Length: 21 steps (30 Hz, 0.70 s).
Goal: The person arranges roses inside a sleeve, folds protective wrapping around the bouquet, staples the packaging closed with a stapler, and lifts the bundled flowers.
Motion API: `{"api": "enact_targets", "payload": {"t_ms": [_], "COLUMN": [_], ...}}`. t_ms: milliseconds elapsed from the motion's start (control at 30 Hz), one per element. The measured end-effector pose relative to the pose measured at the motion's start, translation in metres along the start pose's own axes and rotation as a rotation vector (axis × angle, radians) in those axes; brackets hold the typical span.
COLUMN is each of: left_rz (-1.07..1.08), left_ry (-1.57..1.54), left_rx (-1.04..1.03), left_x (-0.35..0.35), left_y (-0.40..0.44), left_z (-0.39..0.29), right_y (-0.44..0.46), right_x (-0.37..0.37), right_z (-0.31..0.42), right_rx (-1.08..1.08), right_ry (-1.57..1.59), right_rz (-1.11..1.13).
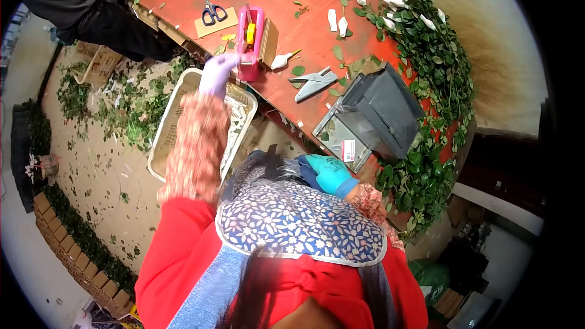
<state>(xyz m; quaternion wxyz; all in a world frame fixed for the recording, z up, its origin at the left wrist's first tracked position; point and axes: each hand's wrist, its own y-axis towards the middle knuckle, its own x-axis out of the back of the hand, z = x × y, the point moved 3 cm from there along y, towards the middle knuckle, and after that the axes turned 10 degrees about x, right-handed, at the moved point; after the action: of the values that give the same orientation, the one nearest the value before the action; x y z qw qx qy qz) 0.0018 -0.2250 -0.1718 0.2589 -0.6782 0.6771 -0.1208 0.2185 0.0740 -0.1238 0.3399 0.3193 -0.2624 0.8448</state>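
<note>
My left hand (219, 74), in a pale purple glove, reaches to the near end of the pink tape dispenser (248, 42), which holds a yellow roll. Its fingertips are at the dispenser; whether they grip anything is too small to tell. My right hand (328, 173), in a turquoise glove, lies low at the floral apron (298, 219), beside dark blue material; its fingertips are hidden there. Right of the dispenser are a wrapped white bud (281, 61) and a grey stapler (315, 84). Scissors (214, 14) rest on cardboard.
A pale basket (159, 146) stands below my left forearm. On the red table (292, 18) are a grey metal box (387, 109), a small white-and-red box (348, 151) and a long pile of leafy stems with wrapped buds (436, 55). A person in dark clothes (91, 12) stands at the upper left.
</note>
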Motion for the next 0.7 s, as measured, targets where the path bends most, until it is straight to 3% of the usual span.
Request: {"api": "enact_targets", "payload": {"t_ms": [33,67,100,133,167,200,333,400,567,600,633,667,700], "left_rz": [0.129,0.085,0.034,0.024,0.048,0.062,0.075,0.101,0.1,0.09,0.087,0.108,0.116], "left_ry": [-0.016,-0.14,-0.065,-0.101,-0.199,-0.228,-0.257,-0.258,-0.262,-0.234,-0.203,-0.182,-0.203], "left_rx": [-0.04,-0.028,-0.019,0.197,0.248,0.262,0.309,0.324,0.363,0.406,0.447,0.561,0.617], "left_x": [-0.001,-0.004,-0.005,0.003,-0.001,0.003,0.007,0.008,0.011,0.012,0.013,0.019,0.011], "left_y": [-0.041,-0.075,-0.109,-0.123,-0.137,-0.137,-0.137,-0.136,-0.117,-0.112,-0.108,-0.101,-0.114], "left_z": [0.004,0.021,0.03,0.068,0.085,0.1,0.104,0.105,0.128,0.135,0.145,0.177,0.165], "right_y": [0.011,0.022,0.035,0.048,0.061,0.077,0.185,0.231,0.279,0.283,0.283,0.285,0.282], "right_x": [0.003,0.011,0.014,0.009,0.0,-0.034,-0.005,-0.015,-0.029,-0.04,-0.061,-0.097,-0.109], "right_z": [0.006,0.019,0.027,0.025,0.017,-0.013,-0.008,-0.021,-0.016,-0.023,-0.039,-0.073,-0.085], "right_rx": [0.013,-0.014,-0.052,-0.038,-0.027,-0.148,-0.129,-0.267,-0.386,-0.496,-0.624,-0.464,-0.34], "right_ry": [0.002,0.083,0.142,0.29,0.436,0.782,0.76,1.262,1.471,1.478,1.497,1.56,1.73], "right_rz": [0.006,-0.025,-0.021,-0.06,-0.097,-0.126,-0.215,-0.143,-0.29,-0.291,-0.215,-0.08,0.093]}}
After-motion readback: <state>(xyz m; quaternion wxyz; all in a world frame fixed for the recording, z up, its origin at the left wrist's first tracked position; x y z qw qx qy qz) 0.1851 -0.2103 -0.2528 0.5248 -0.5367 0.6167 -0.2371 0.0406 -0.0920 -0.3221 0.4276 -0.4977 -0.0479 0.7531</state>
